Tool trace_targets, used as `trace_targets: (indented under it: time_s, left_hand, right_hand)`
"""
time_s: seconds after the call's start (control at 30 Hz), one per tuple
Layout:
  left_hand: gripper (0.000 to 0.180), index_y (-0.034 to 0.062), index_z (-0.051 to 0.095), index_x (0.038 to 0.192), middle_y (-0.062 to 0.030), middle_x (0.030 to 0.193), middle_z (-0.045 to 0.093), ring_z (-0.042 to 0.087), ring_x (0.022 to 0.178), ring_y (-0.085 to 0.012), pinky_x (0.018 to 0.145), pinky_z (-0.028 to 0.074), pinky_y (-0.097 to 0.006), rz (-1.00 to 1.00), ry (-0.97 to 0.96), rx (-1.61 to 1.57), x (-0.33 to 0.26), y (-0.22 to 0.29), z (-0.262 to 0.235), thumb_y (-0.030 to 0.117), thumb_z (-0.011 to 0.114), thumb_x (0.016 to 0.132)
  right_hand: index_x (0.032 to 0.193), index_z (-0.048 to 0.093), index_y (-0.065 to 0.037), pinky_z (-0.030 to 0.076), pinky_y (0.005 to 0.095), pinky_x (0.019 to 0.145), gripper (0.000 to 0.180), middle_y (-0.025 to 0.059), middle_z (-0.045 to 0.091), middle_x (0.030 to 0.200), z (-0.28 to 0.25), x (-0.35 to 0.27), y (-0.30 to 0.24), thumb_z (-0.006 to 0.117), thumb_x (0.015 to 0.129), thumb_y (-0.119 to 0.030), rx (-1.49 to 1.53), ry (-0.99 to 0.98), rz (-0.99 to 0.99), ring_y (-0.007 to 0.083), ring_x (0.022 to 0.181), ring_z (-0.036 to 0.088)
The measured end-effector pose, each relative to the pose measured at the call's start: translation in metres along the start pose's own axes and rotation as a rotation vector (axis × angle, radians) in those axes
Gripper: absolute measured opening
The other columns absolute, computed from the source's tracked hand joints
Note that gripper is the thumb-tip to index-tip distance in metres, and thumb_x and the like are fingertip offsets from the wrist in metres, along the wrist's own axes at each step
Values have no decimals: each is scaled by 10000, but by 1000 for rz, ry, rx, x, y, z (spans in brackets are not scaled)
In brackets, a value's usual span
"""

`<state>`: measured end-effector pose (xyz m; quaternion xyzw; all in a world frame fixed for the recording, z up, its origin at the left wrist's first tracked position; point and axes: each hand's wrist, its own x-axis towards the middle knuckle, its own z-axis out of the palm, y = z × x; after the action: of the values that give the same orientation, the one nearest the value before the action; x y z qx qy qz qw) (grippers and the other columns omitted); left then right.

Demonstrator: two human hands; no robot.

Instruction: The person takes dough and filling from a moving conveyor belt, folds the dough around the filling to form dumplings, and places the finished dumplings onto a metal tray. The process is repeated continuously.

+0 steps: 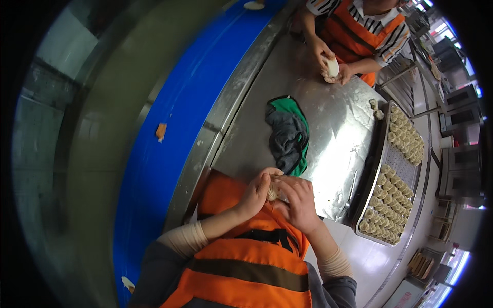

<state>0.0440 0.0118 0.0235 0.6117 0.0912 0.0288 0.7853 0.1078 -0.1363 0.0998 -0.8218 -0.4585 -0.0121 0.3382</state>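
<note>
Close in front of my apron, a small pleated dumpling (272, 193) is held between my two hands. My left hand (253, 197) is closed around its left side, fingers curled. From the right, my right hand (298, 201) has bent fingers gathered over the dough. Much of the dumpling is hidden by the fingers. Just beyond my hands, a crumpled grey and green cloth (288, 134) lies on the steel table (246, 123).
A blue conveyor belt (169, 154) along the left carries an orange-brown scrap (161, 132) and pale dough pieces. At right stands a metal tray (402, 161) with rows of pleated dumplings (387, 208). Across the table, a co-worker's hands (334, 72) hold white dough (332, 66).
</note>
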Motion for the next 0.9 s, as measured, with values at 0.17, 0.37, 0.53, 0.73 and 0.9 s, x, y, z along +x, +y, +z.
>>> trace_targets:
  time_s: [0.17,0.37,0.53,0.73,0.9]
  left_hand:
    - [638,17,419,1446,-109,1338,536,559,1145,-152,998,450,-320,48,-41,75,6,-12,14,509,234,1084]
    - [747,12,394,1445,-182,1192,628,677,957,-240,808,513,-309,-234,-128,-42,18,26,19,622,255,1036]
    - [597,29,557,1258,-109,983,649,637,802,-193,730,486,-292,-243,117,33,31,40,-17,558,390,1036]
    - [451,19,600,1178,-141,987,660,639,842,-235,703,514,-347,-185,262,12,43,56,-46,431,508,1020]
    - [399,11,612,1177,-141,1027,666,648,900,-228,773,521,-366,-245,271,78,50,63,-36,367,559,1004]
  right_hand:
    - [1194,628,-108,422,417,930,446,72,653,1151,1,-19,19,774,781,-193,95,57,54,276,1102,599]
    - [1156,676,-83,486,379,908,429,101,684,1095,-89,-80,102,832,759,-129,164,341,362,289,1027,632]
    - [1253,633,-70,549,313,718,419,91,734,989,-236,-231,254,737,856,-153,-112,1043,776,161,791,685]
    - [1197,655,-65,547,375,771,433,137,723,946,-335,-332,329,754,801,-209,-542,884,1222,272,858,698]
    - [1155,679,-87,540,411,806,349,154,708,978,-339,-346,374,702,821,-186,-712,628,1207,316,875,688]
